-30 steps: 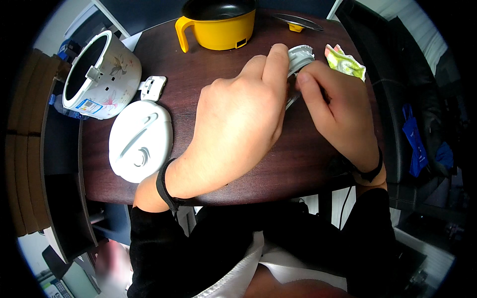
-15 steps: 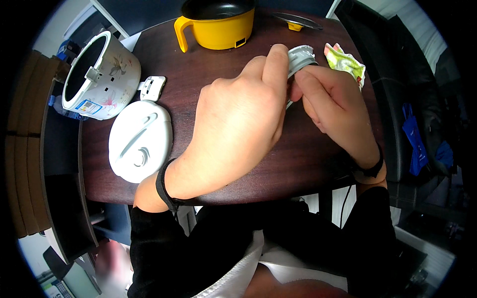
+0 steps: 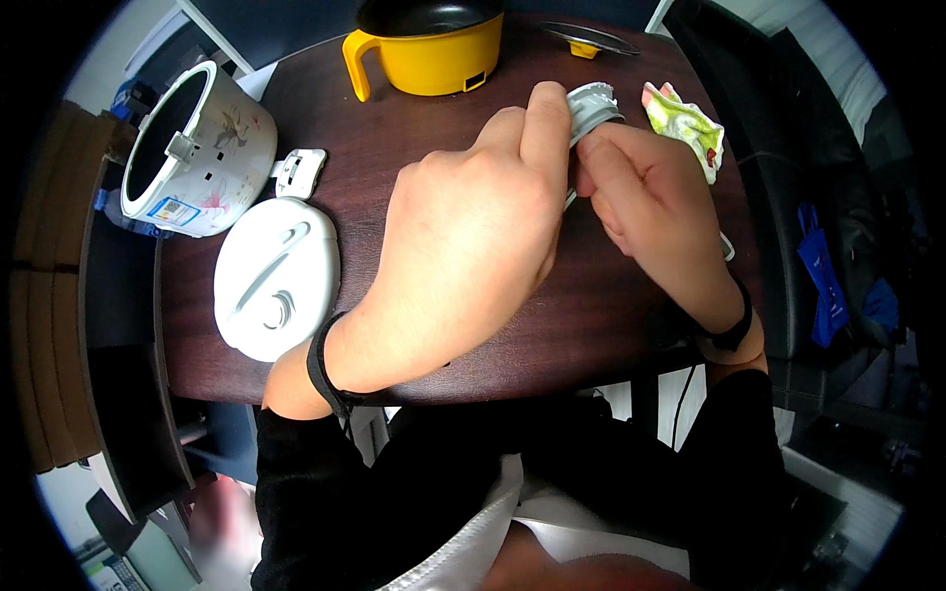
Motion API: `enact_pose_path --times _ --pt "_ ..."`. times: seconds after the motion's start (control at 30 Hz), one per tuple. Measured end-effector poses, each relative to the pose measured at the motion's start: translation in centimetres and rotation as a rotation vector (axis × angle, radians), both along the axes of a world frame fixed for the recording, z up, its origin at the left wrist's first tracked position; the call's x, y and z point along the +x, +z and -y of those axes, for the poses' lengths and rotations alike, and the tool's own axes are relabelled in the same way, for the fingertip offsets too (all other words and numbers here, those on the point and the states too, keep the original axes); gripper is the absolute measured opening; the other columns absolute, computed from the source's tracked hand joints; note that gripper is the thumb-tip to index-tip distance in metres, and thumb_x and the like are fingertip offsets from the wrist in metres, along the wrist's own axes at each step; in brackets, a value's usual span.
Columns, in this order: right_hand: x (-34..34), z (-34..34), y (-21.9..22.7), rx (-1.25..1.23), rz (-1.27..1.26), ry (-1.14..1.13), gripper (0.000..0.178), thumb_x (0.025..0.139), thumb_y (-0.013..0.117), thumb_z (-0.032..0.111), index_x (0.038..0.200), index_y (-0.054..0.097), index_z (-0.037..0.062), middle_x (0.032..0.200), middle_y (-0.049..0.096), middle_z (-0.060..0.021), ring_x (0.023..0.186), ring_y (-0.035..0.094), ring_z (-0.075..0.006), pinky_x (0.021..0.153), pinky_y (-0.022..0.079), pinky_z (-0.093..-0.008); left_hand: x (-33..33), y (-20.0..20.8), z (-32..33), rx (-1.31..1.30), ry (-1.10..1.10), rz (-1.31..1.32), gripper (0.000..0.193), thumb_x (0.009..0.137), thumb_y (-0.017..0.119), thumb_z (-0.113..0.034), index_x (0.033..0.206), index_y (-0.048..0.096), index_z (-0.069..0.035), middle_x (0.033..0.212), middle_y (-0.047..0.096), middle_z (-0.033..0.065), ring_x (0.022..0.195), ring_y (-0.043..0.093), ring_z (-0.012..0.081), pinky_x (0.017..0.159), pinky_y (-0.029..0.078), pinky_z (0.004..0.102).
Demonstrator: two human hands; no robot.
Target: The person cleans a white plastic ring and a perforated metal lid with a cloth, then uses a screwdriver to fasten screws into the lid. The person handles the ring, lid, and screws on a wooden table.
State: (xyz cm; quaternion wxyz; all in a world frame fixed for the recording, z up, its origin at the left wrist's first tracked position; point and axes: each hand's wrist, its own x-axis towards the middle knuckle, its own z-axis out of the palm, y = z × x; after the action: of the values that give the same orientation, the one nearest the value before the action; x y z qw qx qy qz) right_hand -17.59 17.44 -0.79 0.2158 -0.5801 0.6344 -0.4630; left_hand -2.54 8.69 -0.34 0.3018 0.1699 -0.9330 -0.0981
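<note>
Above the dark wooden table, both my hands are closed on a curved grey-white plastic part. Only its upper end and a thin lower edge show between them; the rest is hidden. My left hand grips it from the left, back of the hand facing up. On the other side my right hand has its fingers curled in and its thumb pressed against the part. Left of my left wrist lies a round white rice cooker lid. Beyond it stands a white rice cooker body with a flower print.
A yellow pot with a side handle stands at the far edge, and a lid with a yellow knob lies beside it. A green patterned cloth is at the right. A small white hinge-like piece sits near the cooker body.
My right hand has shifted slightly to the left and turned a little, uncovering a small white edge beside its wrist. Both hands keep their hold on the plastic part.
</note>
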Motion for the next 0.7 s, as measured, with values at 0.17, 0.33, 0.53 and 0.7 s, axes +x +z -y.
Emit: enact_pose_path --times 0.17,0.33,0.53,0.7 --pt "-1.3 -0.7 0.9 0.271 0.727 0.249 0.022 0.093 0.052 0.019 0.082 0.057 0.0007 0.056 0.052 -0.0078 0.047 0.052 -0.0135 0.045 0.038 -0.0277 0.1 0.3 0.2 0.021 -0.023 -0.005 0.049 0.077 0.063 -0.003 0.124 0.048 0.001 0.092 0.062 0.0195 0.072 0.063 0.037 0.06 0.051 0.0408" --pt "-0.6 -0.5 0.9 -0.108 -0.345 -0.014 0.019 0.092 0.056 0.019 0.083 0.06 0.0029 0.059 0.055 -0.0068 0.049 0.053 -0.015 0.048 0.039 -0.0285 0.1 0.4 0.8 0.061 -0.02 -0.025 0.045 0.08 0.064 -0.006 0.123 0.05 0.001 0.091 0.062 0.0217 0.076 0.064 0.0365 0.064 0.05 0.0405" --pt "-2.7 -2.2 2.9 0.093 -0.467 -0.107 0.016 0.09 0.06 0.018 0.082 0.061 0.0037 0.061 0.057 -0.0062 0.051 0.054 -0.0156 0.05 0.039 -0.0272 0.4 1.0 2.6 0.111 0.001 -0.032 0.039 0.083 0.065 -0.01 0.118 0.055 0.002 0.088 0.064 0.0233 0.073 0.064 0.0362 0.064 0.05 0.0384" --pt "-6.8 -3.8 0.5 0.337 -0.571 -0.33 0.017 0.086 0.065 0.021 0.085 0.061 0.0048 0.065 0.059 -0.0078 0.056 0.056 -0.0173 0.053 0.041 -0.0286 1.0 1.1 4.1 0.082 -0.008 -0.039 0.025 0.083 0.062 -0.012 0.104 0.056 0.0 0.08 0.064 0.0211 0.07 0.064 0.0342 0.063 0.052 0.0396"
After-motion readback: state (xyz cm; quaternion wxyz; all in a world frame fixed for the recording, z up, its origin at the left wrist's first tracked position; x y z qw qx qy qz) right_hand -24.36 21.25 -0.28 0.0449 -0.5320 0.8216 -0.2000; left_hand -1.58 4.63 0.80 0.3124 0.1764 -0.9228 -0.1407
